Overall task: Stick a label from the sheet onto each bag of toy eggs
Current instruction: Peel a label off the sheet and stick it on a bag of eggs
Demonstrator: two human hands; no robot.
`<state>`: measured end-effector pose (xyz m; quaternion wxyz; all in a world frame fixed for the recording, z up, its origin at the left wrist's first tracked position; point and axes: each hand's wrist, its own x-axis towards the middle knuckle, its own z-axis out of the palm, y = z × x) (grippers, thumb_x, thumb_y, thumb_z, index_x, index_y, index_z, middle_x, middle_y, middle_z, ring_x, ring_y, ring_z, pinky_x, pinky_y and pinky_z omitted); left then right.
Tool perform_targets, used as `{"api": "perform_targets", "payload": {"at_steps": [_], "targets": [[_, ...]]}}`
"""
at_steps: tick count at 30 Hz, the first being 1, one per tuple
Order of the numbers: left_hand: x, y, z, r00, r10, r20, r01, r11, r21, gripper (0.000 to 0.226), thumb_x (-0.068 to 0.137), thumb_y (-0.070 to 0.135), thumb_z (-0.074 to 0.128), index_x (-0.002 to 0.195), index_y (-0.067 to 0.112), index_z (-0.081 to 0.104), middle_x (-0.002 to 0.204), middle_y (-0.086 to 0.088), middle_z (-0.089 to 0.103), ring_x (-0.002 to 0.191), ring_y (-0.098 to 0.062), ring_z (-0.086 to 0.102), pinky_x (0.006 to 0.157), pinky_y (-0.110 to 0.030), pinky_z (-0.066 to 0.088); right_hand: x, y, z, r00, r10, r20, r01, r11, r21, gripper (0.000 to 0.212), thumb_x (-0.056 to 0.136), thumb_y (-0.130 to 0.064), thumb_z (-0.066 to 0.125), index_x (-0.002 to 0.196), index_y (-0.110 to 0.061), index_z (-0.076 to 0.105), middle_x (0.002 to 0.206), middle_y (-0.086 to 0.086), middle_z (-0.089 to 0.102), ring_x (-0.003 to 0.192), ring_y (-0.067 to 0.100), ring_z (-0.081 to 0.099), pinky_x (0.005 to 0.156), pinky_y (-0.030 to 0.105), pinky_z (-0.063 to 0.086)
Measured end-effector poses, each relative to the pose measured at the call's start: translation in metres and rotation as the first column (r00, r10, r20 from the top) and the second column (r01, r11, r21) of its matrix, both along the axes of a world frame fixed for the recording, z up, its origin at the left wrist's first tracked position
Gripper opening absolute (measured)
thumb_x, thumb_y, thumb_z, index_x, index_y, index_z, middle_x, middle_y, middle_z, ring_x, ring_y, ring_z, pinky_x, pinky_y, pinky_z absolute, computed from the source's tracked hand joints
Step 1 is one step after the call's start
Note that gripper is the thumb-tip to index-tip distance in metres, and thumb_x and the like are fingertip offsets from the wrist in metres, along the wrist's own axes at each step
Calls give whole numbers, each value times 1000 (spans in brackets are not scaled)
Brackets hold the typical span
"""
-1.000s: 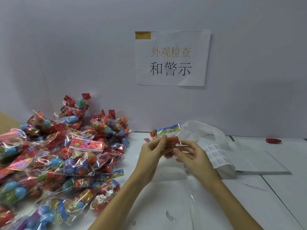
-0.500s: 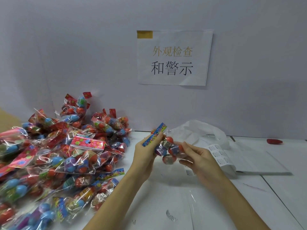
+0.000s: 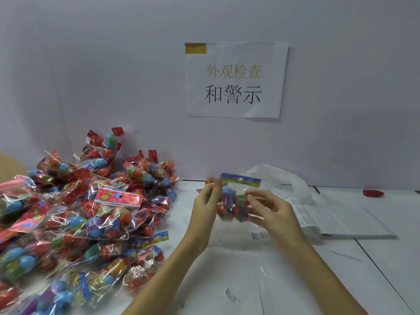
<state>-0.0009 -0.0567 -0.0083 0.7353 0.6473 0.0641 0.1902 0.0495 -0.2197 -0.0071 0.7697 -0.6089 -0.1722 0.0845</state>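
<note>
A clear bag of toy eggs point(image 3: 233, 204) with a blue printed header card hangs blurred above the table centre. My left hand point(image 3: 205, 206) pinches its upper left corner between thumb and fingertips. My right hand point(image 3: 271, 212) holds the bag's right side with curled fingers. The label sheet point(image 3: 300, 211), white with rows of small printed labels, lies curled on the table just right of my right hand. Whether a label is on the held bag cannot be made out.
A large heap of egg bags point(image 3: 79, 219) fills the table's left side up to the wall. A crumpled white plastic bag point(image 3: 279, 180) lies behind the sheet. White paper sheets point(image 3: 354, 221) lie to the right, a small red object point(image 3: 372, 193) far right, a paper sign point(image 3: 236, 79) on the wall.
The bag has been turned in my hands: its blue header went from level, to tilted on the left, and is level again at the top. Both hands stayed near the table centre.
</note>
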Motion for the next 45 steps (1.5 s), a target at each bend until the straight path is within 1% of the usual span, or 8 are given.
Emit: {"api": "perform_targets", "payload": {"at_steps": [4,8,13,21,26,34,40,45], "targets": [[-1,2,0,1000,-15,27,15,1000,-3,32,92,41,71,116,20,76,106,-1,79,102,-21,74,90,-34,61,6,-1,0,985,74,-157,-53,990,134,23,98,-11,68,116,2,63,116,32,71,110,49,70,91,55,61],[-3,6,3,998,-65,8,64,994,91,11,92,27,79,103,28,80,101,2,79,91,-15,75,83,-31,61,1,-1,5,994,75,-77,-76,997,-4,52,81,-41,79,128,-21,70,113,16,77,106,33,75,92,44,61],[-5,3,2,993,-115,6,109,959,263,10,90,19,82,97,27,81,98,-2,78,88,-30,73,79,-36,58,0,-3,6,996,-54,-65,54,999,-1,34,77,-44,81,105,-25,84,102,9,80,99,24,76,95,36,58],[-5,0,5,986,-163,-10,163,987,-3,24,89,42,71,106,30,83,109,-3,80,102,-19,75,80,-28,60,2,-3,6,962,-105,-252,144,979,142,30,88,-43,73,98,-18,85,107,5,81,93,15,78,77,27,58],[-1,7,-2,995,-94,41,101,970,-221,25,93,27,75,113,15,81,108,-16,77,96,-27,74,87,-42,62,2,-5,5,986,4,-164,13,995,101,33,97,-24,71,126,-9,70,113,12,79,106,27,76,90,33,61],[3,5,-3,992,-118,43,126,942,-312,15,90,15,77,104,9,79,110,-18,77,101,-33,76,80,-37,63,3,-2,4,985,-83,-150,102,986,129,27,92,-21,75,111,-2,74,103,18,79,89,27,78,73,27,62],[-1,-6,-8,985,49,163,-110,913,392,31,96,43,72,124,32,62,123,16,65,113,-3,64,87,-15,52,5,-1,0,988,-145,-56,150,983,104,40,83,-35,79,111,-7,74,107,18,78,95,31,78,77,26,62],[-2,-7,-7,993,20,113,-40,983,179,42,88,46,80,123,32,60,109,19,73,103,-3,71,80,-13,54,2,-1,-4,967,217,135,-227,972,58,31,106,-25,56,129,-11,72,128,12,73,121,28,70,98,31,57]]}}
